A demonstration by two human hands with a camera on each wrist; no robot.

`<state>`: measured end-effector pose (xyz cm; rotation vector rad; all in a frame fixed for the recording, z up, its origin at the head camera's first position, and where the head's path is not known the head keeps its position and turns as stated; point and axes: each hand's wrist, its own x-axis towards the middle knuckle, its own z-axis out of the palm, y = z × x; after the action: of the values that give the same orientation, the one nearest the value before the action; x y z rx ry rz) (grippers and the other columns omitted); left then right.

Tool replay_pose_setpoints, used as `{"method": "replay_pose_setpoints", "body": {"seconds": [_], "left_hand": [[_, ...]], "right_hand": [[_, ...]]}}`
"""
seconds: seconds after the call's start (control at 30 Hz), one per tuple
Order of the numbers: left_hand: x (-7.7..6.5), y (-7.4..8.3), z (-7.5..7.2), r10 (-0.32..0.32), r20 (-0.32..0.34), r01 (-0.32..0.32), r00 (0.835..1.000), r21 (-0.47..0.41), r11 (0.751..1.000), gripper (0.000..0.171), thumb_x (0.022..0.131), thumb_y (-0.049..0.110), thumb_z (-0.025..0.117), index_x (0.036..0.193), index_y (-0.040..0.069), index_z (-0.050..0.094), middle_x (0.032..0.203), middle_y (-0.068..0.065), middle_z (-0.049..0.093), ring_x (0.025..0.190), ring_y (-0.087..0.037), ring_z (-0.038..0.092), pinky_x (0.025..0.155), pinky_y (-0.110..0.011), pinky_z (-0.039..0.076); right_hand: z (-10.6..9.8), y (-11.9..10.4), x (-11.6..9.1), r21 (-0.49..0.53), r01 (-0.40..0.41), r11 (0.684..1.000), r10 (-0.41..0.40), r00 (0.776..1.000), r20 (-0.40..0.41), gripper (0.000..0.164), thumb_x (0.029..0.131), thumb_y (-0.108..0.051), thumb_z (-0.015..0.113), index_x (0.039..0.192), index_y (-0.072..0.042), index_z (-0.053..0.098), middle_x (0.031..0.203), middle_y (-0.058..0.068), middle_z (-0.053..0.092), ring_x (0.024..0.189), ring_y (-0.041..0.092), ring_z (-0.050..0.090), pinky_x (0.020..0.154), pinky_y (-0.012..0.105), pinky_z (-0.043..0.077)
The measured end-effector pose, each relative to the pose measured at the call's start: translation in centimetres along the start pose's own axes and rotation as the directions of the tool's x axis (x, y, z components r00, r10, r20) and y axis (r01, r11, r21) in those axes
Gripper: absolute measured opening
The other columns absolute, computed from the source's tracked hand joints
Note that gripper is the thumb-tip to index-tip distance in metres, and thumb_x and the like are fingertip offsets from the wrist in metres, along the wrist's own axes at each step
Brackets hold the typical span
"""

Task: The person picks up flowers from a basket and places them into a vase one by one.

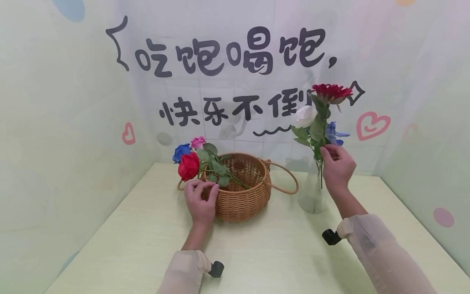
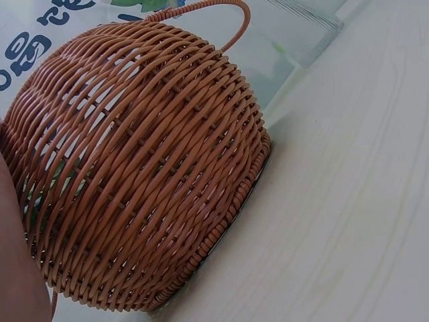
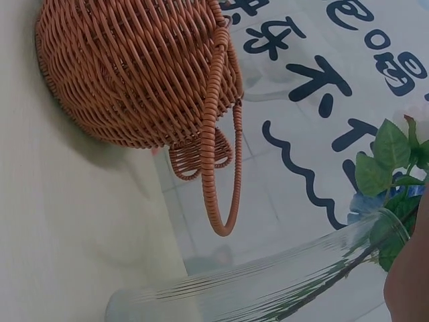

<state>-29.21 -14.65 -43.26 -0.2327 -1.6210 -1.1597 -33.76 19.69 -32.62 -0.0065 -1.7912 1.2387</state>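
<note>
My right hand pinches the stem of a dark red daisy-like flower just above the mouth of a clear glass vase. The stem's lower end is inside the vase. A white rose and a blue flower also stand in the vase. At the near left rim of a wicker basket, my left hand grips the edge with curled fingers. Red, blue and pink roses lean out over the basket's left side.
One basket handle sticks out to the right, towards the vase. The pale table ends at a back wall with dark lettering. Side walls rise on the left and right.
</note>
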Motion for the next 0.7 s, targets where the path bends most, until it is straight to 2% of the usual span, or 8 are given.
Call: {"method": "replay_pose_setpoints", "body": {"seconds": [0.13, 0.33, 0.57, 0.7], "left_hand": [[0.0, 0.0, 0.0, -0.002, 0.009, 0.002, 1.0, 0.01, 1.0, 0.01, 0.083, 0.016, 0.075, 0.085, 0.007, 0.073, 0.096, -0.013, 0.051, 0.104, -0.027, 0.046, 0.091, -0.039, 0.033], [-0.1, 0.1, 0.0, -0.001, 0.009, 0.001, 1.0, 0.004, 1.0, 0.008, 0.083, 0.016, 0.075, 0.085, 0.008, 0.073, 0.096, -0.012, 0.051, 0.105, -0.026, 0.045, 0.091, -0.039, 0.033], [-0.1, 0.0, 0.0, 0.006, 0.004, -0.006, 1.0, 0.0, 1.0, 0.009, 0.082, 0.016, 0.076, 0.084, 0.008, 0.072, 0.096, -0.013, 0.051, 0.105, -0.024, 0.045, 0.092, -0.039, 0.033], [0.0, 0.1, 0.0, 0.014, 0.002, -0.014, 1.0, 0.004, 1.0, 0.01, 0.082, 0.016, 0.076, 0.084, 0.007, 0.072, 0.096, -0.014, 0.051, 0.105, -0.025, 0.046, 0.092, -0.039, 0.033]], "right_hand": [[0.1, 0.3, -0.2, -0.039, 0.049, 0.998, -0.05, 0.998, -0.023, 0.018, 0.087, -0.016, 0.073, 0.094, 0.001, 0.075, 0.081, 0.009, 0.064, 0.078, 0.003, 0.047, 0.071, 0.023, 0.036], [0.1, 0.6, -0.4, -0.082, 0.116, 0.99, -0.12, 0.992, -0.043, 0.016, 0.084, -0.011, 0.074, 0.09, 0.004, 0.074, 0.083, 0.017, 0.061, 0.086, 0.031, 0.047, 0.078, 0.041, 0.033], [0.1, 0.8, -0.9, -0.114, 0.043, 0.993, -0.048, 0.998, -0.041, 0.02, 0.085, -0.014, 0.074, 0.091, 0.005, 0.075, 0.085, 0.014, 0.055, 0.091, 0.03, 0.044, 0.078, 0.04, 0.033], [0.1, 1.0, -1.1, -0.129, 0.038, 0.991, -0.044, 0.998, -0.044, 0.021, 0.084, -0.015, 0.074, 0.089, 0.005, 0.075, 0.085, 0.014, 0.053, 0.091, 0.032, 0.043, 0.08, 0.043, 0.033]]}}
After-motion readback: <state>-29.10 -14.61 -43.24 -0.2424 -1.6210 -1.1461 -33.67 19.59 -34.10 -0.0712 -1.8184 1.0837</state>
